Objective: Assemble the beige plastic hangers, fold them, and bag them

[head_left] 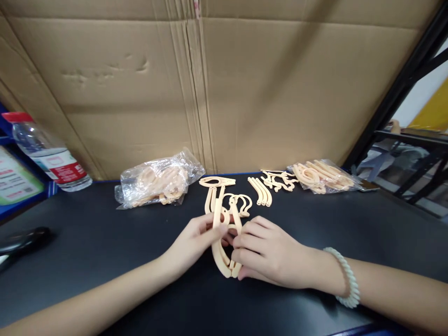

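Between my hands, above the middle of the black table, is a beige plastic folding hanger (220, 259) with its curved arms folded close together. My left hand (201, 235) grips its left side, the thumb pressed on the arm. On the other side, the fingers of my right hand (262, 252) wrap around the right arm near its lower end. Just behind lie more beige pieces: a long looped hanger body (227, 181) and curved hooks (247, 203). Several slim curved arms (259, 191) rest side by side to the right of these. My fingertips partly hide the hanger's middle.
A clear bag of beige parts (159, 179) sits at the back left, and another bag (324, 176) at the back right. Small hook pieces (279, 181) lie beside it. At the left are a water bottle (52, 154) and a black object (26, 240). Cardboard (280, 93) stands behind.
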`<state>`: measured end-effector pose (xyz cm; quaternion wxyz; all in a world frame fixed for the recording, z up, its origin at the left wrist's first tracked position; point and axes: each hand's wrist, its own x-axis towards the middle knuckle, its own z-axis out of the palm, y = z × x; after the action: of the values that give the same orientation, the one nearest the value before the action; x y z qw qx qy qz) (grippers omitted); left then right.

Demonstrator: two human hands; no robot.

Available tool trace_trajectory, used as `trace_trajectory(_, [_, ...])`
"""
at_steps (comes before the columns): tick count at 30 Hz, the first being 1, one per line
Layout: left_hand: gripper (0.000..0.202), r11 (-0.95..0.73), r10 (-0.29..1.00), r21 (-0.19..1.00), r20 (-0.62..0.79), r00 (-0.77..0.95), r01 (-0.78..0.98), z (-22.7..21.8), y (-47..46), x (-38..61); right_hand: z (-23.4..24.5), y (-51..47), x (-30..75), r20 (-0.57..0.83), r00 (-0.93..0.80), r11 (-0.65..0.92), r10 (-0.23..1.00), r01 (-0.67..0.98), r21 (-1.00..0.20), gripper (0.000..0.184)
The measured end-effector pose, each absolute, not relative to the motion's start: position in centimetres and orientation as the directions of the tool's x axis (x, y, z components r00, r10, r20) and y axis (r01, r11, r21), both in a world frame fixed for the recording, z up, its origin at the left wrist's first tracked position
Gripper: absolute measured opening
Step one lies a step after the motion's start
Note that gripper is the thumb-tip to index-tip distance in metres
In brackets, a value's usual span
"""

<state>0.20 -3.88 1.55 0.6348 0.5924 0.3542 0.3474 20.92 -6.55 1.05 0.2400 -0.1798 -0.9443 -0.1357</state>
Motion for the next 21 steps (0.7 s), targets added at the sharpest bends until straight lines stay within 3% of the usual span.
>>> trace_trajectory(4, [0.03,-0.129,0.844,0.988,0.061,0.533,0.091,1.05,-4.19,0.07,1.11,-6.34,21.08,0.575,-0.792,0.858,0.203,0.427,0.284,0.025])
trace_trajectory(9, [0.03,-0.132,0.878,0.99,0.092,0.47,0.053,1.03,-4.24,-0.01,1.11,-6.25,21.32,0.637,-0.752,0.81,0.17,0.474,0.344,0.018])
trace_trajectory(13, [0.029,-0.062,0.915,0.997,0.074,0.398,-0.043,0.96,-4.31,-0.02,0.71,-5.98,21.37,0.644,-0.686,0.744,0.339,0.614,0.263,0.021])
trace_trajectory(16, [0.031,-0.065,0.927,0.998,0.066,0.369,-0.015,0.93,-4.44,-0.05,0.42,-5.76,21.3,0.596,-0.634,0.685,0.493,0.705,0.183,0.027])
trace_trajectory(21, [0.039,-0.097,0.927,0.993,0.063,0.371,0.074,1.17,-4.56,-0.1,0.4,-6.16,21.03,0.559,-0.629,0.633,0.54,0.742,0.223,0.029])
